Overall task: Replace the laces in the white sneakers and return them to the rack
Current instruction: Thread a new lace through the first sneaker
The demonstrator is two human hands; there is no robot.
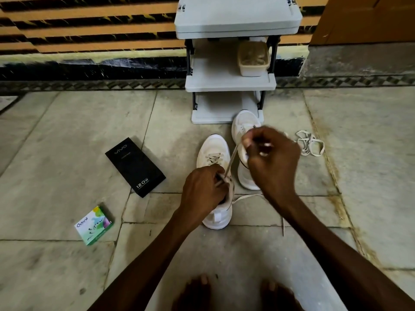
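Two white sneakers stand on the stone floor in front of the rack [229,83]. The near sneaker [214,147] points away from me and carries a partly threaded lace [231,160]. My left hand [203,187] grips this sneaker at its tongue and upper eyelets. My right hand [271,158] is raised above it and pinches the lace's end, drawing it taut upward. The lace's other end [247,197] trails right across the floor. The second sneaker [243,122] lies behind my right hand, mostly hidden. A loose lace [311,143] is bunched on the floor to the right.
A black phone box [135,166] and a small green box [94,225] lie on the floor to the left. The rack's middle shelf holds a beige lidded container [253,59]. My bare feet [202,292] show at the bottom edge. A striped wall runs behind.
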